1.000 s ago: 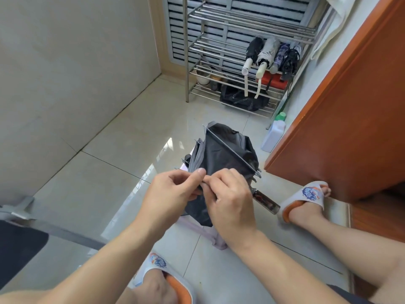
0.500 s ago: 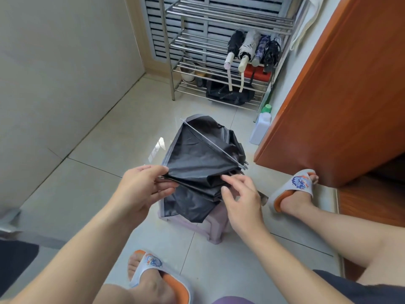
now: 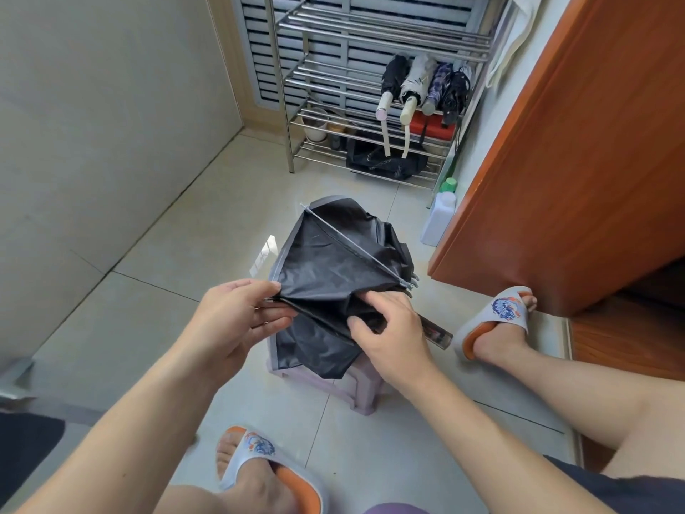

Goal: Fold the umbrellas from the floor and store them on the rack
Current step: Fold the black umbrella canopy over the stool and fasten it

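- Left hand (image 3: 237, 320) now pinches a canopy panel of the half-collapsed black fabric umbrella (image 3: 333, 276) above the pale plastic stool (image 3: 356, 387), pulling it out flat
- Right hand (image 3: 389, 328) has shifted to grip the bunched folds, so pleating is only beginning

Black umbrella (image 3: 333, 276): half collapsed, canopy crumpled, one rib exposed, above a stool.
Rack (image 3: 370, 76): steel, holding four folded umbrellas (image 3: 426, 87).

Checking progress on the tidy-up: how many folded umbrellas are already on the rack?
4, side by side at the right end of one rack shelf: black umbrella, white umbrella, plaid umbrella, dark patterned umbrella. More may be hidden behind them.
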